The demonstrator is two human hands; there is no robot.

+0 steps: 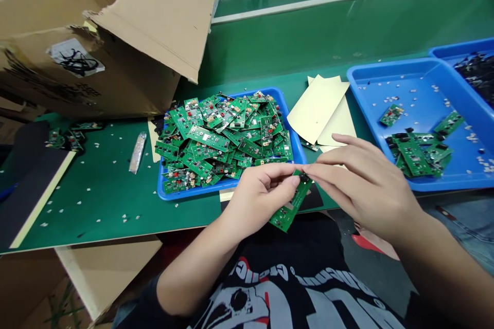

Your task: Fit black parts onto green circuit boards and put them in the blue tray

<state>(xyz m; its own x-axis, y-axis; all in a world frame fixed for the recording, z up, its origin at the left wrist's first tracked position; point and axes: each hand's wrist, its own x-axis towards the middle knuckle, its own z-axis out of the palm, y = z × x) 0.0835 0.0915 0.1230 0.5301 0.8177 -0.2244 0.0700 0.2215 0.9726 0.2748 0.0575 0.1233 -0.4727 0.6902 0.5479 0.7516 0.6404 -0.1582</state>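
Left hand [262,196]: its grip is closed on one green board [288,212], perhaps for steadiness.
Right hand [365,185]: touches the black part [304,177] at the board's far end; if it pinches, I cannot tell.
Board's place: in the air, beside the surface's [108,190] near edge.
Blue tray [297,145]: near this edge, probably for easy reach.
Room: a carton [131,90] at the left, a green partition [270,43] along the far edge.

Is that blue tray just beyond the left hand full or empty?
Full: the blue tray is heaped with green circuit boards, lying at all angles and hiding nearly all of its bottom.
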